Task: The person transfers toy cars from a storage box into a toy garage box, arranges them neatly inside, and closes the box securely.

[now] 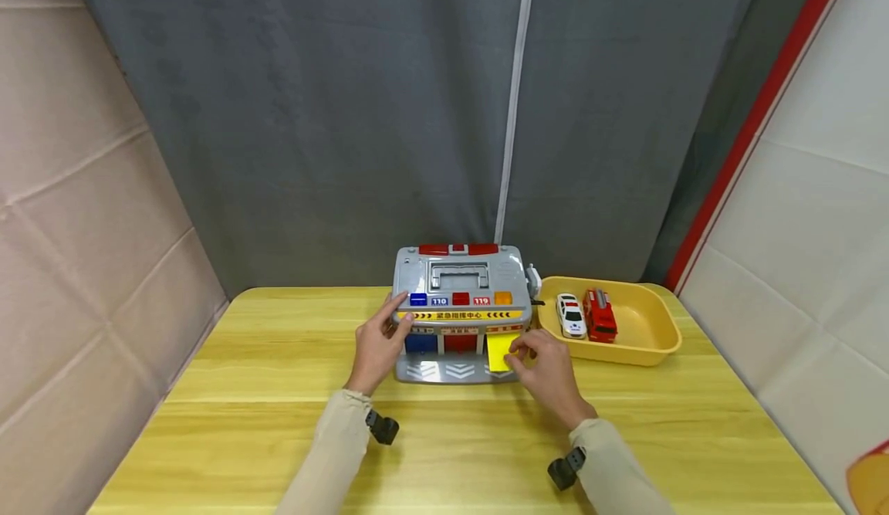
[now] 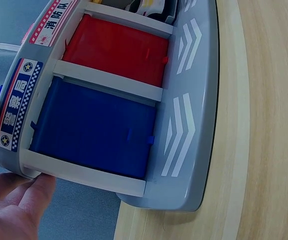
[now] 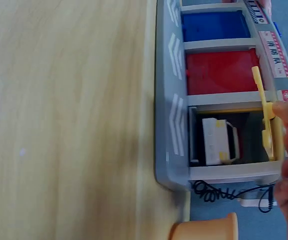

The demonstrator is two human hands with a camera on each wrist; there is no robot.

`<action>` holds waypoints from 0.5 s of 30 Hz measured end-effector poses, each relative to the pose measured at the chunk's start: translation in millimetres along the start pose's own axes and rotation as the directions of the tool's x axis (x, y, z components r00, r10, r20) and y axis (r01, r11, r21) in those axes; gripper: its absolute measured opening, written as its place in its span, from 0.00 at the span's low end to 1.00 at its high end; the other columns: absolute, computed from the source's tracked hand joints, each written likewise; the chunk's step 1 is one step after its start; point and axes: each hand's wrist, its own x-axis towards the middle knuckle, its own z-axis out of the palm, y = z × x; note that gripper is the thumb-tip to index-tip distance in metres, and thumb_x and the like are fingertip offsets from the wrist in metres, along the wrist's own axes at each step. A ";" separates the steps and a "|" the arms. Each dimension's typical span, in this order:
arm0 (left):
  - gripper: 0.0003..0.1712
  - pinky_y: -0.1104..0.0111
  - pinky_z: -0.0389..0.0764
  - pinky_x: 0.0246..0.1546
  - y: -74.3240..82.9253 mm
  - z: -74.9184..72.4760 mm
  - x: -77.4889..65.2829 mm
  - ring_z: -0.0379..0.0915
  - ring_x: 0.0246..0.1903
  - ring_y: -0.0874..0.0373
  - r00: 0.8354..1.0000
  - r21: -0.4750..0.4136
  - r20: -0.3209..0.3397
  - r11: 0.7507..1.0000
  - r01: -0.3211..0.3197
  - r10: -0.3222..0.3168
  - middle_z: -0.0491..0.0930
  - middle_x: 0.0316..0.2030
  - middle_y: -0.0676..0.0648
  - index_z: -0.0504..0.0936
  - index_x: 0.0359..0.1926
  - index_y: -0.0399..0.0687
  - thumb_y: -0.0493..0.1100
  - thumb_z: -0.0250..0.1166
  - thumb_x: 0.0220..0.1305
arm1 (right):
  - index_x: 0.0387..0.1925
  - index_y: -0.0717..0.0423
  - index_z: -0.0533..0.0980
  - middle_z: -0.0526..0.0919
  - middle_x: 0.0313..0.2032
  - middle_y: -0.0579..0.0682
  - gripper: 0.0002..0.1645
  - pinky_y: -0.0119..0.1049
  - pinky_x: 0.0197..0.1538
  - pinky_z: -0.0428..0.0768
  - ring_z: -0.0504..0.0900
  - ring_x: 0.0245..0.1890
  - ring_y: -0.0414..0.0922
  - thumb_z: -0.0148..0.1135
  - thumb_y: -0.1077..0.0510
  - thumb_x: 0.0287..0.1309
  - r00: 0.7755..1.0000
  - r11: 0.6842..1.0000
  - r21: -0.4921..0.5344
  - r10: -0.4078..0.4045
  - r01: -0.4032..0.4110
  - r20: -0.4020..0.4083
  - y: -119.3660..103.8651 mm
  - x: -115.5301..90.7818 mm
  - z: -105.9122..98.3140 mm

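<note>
A grey toy emergency station (image 1: 410, 276) stands on the table, with a handle and coloured buttons on its roof. My left hand (image 1: 375, 353) grips the left end of its roof. At the right bay, my right hand (image 1: 553, 372) pinches the edge of a yellow door (image 1: 496, 351), which is swung up and outward. A white toy vehicle (image 3: 216, 142) sits inside that bay in the right wrist view. The blue door (image 2: 96, 127) and the red door (image 2: 118, 50) beside it are down over their bays.
Right of the station is a yellow tray (image 1: 646, 353) holding a white toy police car (image 1: 571, 316) and a red toy fire engine (image 1: 600, 316). A black coiled cord (image 3: 219, 192) hangs at the station's right end. A grey curtain (image 1: 312, 152) rises behind the wooden table (image 1: 243, 391).
</note>
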 end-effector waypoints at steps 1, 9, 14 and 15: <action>0.25 0.57 0.79 0.61 -0.2 0.0 0.1 0.72 0.67 0.44 1.000 -0.002 -0.001 1.000 0.000 0.000 0.64 0.74 0.37 0.77 0.67 0.58 0.50 0.63 0.71 | 0.28 0.54 0.80 0.79 0.27 0.46 0.14 0.32 0.35 0.75 0.74 0.32 0.42 0.80 0.65 0.42 1.000 1.000 -0.014 0.015 -0.015 -0.003 0.7 -0.1 1.3; 0.25 0.58 0.80 0.60 -2.1 1.2 -0.1 0.72 0.66 0.44 1.000 -0.001 -0.005 1.000 0.005 -0.005 0.64 0.74 0.39 0.77 0.66 0.60 0.50 0.64 0.70 | 0.42 0.60 0.68 0.68 0.43 0.56 0.39 0.42 0.45 0.76 0.69 0.43 0.51 0.87 0.59 0.31 0.992 0.986 -0.122 0.104 -0.113 -0.073 7.1 1.9 14.5; 0.25 0.57 0.79 0.62 -0.7 0.2 -0.9 0.69 0.69 0.44 1.000 -0.005 0.000 1.000 0.001 -0.001 0.63 0.74 0.38 0.76 0.67 0.61 0.51 0.63 0.71 | 0.65 0.59 0.62 0.61 0.63 0.63 0.60 0.56 0.65 0.78 0.64 0.63 0.59 0.88 0.62 0.30 0.990 0.988 -0.092 0.114 -0.122 -0.086 9.3 7.9 18.6; 0.25 0.57 0.78 0.62 -0.2 -0.1 -1.0 0.68 0.69 0.43 1.000 -0.010 0.000 1.000 -0.001 0.001 0.63 0.74 0.37 0.76 0.67 0.60 0.51 0.63 0.71 | 0.69 0.57 0.61 0.58 0.67 0.63 0.63 0.58 0.67 0.76 0.61 0.66 0.60 0.88 0.62 0.29 0.991 0.989 -0.086 0.110 -0.116 -0.079 10.2 9.6 19.0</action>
